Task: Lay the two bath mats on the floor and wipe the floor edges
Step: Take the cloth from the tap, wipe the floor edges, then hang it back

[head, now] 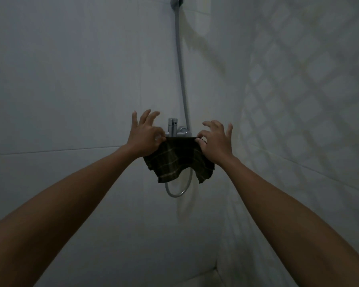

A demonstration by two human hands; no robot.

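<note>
We've got both arms stretched out toward the shower corner. Our left hand [144, 134] pinches the top-left corner of a dark plaid cloth [177, 160] w/ thumb & index, other fingers splayed upward. Our right hand [215, 141] pinches the top-right corner the same way, rest of fingers spread. Cloth's top edge is pulled taut btwn the hands, just in front of the chrome shower mixer tap [173, 127]; its lower part hangs loose & wavy. Shower hose [181, 79] runs up the tiled wall [71, 79] to a holder at top, looping below the cloth. No bath mats in view.
</note>
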